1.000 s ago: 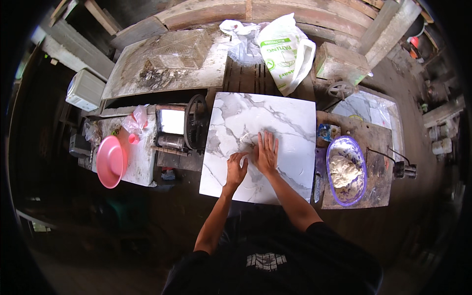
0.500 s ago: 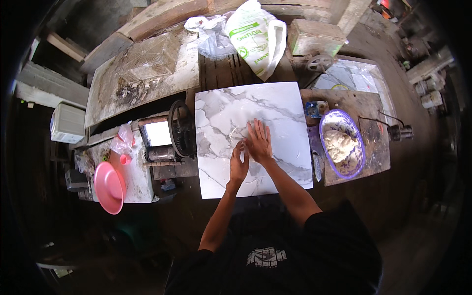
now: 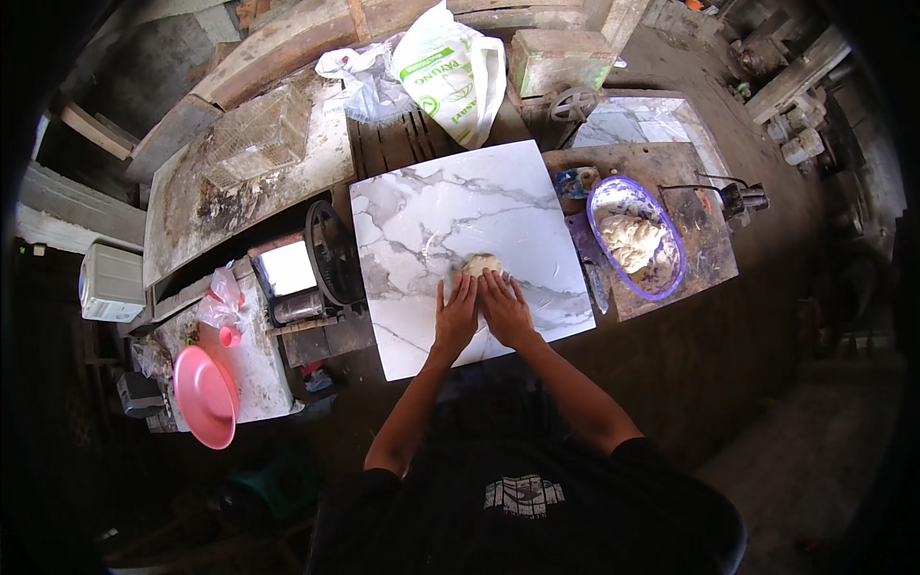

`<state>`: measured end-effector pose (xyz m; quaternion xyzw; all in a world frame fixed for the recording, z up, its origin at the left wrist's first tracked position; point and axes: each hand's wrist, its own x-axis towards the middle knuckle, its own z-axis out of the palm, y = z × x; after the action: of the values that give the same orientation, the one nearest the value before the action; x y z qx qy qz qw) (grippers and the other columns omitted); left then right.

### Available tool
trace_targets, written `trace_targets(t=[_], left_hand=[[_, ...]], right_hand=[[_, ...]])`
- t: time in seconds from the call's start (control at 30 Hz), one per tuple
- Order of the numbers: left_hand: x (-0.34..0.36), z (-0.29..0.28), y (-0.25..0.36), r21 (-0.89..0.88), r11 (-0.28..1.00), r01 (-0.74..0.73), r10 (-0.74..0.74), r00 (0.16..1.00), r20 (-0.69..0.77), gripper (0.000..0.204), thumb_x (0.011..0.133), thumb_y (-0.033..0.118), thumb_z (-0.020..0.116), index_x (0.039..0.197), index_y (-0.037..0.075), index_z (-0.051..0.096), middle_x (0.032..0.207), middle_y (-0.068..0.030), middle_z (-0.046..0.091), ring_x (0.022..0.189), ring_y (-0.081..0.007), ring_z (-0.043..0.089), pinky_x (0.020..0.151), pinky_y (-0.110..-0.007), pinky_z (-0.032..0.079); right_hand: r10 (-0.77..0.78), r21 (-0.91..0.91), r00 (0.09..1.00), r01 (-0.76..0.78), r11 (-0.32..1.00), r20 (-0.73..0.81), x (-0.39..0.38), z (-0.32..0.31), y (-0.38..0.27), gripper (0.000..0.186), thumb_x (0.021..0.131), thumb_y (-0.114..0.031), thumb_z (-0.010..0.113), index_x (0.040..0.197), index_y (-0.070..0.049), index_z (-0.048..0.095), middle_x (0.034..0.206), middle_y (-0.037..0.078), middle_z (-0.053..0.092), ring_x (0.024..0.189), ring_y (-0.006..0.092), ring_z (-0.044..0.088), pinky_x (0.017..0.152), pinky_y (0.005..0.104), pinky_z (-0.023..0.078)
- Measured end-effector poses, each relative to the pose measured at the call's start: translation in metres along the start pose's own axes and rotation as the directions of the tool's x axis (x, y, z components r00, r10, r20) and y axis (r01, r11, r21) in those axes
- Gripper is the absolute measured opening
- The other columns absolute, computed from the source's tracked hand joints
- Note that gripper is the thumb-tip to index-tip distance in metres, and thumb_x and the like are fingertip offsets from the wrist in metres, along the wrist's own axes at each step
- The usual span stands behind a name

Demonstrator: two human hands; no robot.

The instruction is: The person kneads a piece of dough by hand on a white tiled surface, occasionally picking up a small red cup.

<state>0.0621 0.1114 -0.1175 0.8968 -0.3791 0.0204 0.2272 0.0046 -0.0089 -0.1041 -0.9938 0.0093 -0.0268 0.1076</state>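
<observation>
A small round piece of pale dough (image 3: pixel 482 262) sits on the marble-patterned board (image 3: pixel 412 211) before me, its nearer part hidden under my fingertips. My left hand (image 3: pixel 455 314) lies on the dough's near left edge, fingers outstretched. Beside it, my right hand (image 3: pixel 503 310) rests flat on the dough with its fingers open. To the right, a purple-rimmed oval basin (image 3: pixel 678 259) holds a larger lump of dough (image 3: pixel 628 241).
Left of the board stand a machine with a big dark wheel (image 3: pixel 326 254) and a pink basin (image 3: pixel 204 398). Behind are a white sack (image 3: pixel 450 81), a wire cage (image 3: pixel 254 139) and a wooden box (image 3: pixel 556 62). A metal tool (image 3: pixel 743 196) lies at the right.
Both hands have come down toward the board's near edge, and the dough now shows beyond my fingertips. The whole view has shifted and tilted slightly.
</observation>
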Motion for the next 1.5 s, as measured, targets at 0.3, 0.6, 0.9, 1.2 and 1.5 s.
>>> trace_targets(t=[0.3, 0.6, 0.9, 1.2, 1.5], left_hand=[[0.022, -0.015, 0.007, -0.052, 0.988, 0.145, -0.135, 0.978, 0.161, 0.052, 0.072, 0.002, 0.047, 0.122, 0.000, 0.035, 0.129, -0.0131, 0.035, 0.124, -0.0212, 0.026, 0.102, -0.045, 0.009], [0.024, -0.002, 0.009, -0.132, 0.985, 0.110, -0.101, 0.992, 0.073, 0.054, 0.071, 0.004, 0.050, 0.123, 0.001, 0.035, 0.131, -0.0118, 0.032, 0.125, -0.0198, 0.024, 0.102, -0.045, 0.011], [0.004, 0.001, 0.019, -0.073, 0.975, 0.211, -0.199, 0.969, 0.149, 0.062, 0.069, 0.006, 0.053, 0.127, 0.004, 0.031, 0.133, -0.0132, 0.028, 0.126, -0.0221, 0.022, 0.102, -0.045, 0.011], [0.001, -0.025, -0.001, -0.244, 0.916, 0.320, -0.289, 0.945, 0.154, 0.049, 0.073, 0.005, 0.045, 0.121, 0.001, 0.039, 0.129, -0.0133, 0.036, 0.123, -0.0238, 0.029, 0.102, -0.045, 0.012], [-0.003, -0.004, 0.020, 0.076, 0.936, 0.344, -0.343, 0.939, -0.021, 0.050, 0.071, 0.005, 0.044, 0.121, 0.004, 0.040, 0.131, -0.0086, 0.033, 0.124, -0.0165, 0.027, 0.102, -0.049, 0.007]], right_hand=[[0.086, 0.169, 0.983, -0.113, 0.979, 0.160, 0.038, -0.027, 0.015, 0.037, 0.079, -0.018, 0.043, 0.115, -0.007, 0.047, 0.123, 0.007, 0.045, 0.116, 0.0170, 0.039, 0.101, 0.0415, 0.019], [-0.041, 0.088, 0.987, 0.027, 0.996, 0.158, 0.048, -0.010, 0.023, 0.042, 0.082, -0.021, 0.041, 0.122, -0.007, 0.039, 0.131, 0.009, 0.034, 0.122, 0.0218, 0.029, 0.100, 0.0425, 0.022], [-0.125, 0.044, 0.983, 0.120, 0.992, 0.134, 0.034, 0.001, 0.023, 0.041, 0.081, -0.018, 0.043, 0.121, -0.011, 0.042, 0.131, 0.006, 0.034, 0.121, 0.0177, 0.032, 0.100, 0.0407, 0.022], [-0.199, 0.340, 0.960, 0.123, 0.932, 0.197, 0.035, -0.014, 0.024, 0.038, 0.080, -0.017, 0.047, 0.117, -0.007, 0.045, 0.127, 0.009, 0.038, 0.120, 0.0220, 0.032, 0.098, 0.0406, 0.025], [-0.331, 0.140, 0.941, 0.320, 0.937, 0.065, 0.023, -0.004, 0.021, 0.039, 0.078, -0.014, 0.046, 0.115, -0.003, 0.045, 0.126, 0.011, 0.040, 0.120, 0.0208, 0.034, 0.100, 0.0427, 0.019]])
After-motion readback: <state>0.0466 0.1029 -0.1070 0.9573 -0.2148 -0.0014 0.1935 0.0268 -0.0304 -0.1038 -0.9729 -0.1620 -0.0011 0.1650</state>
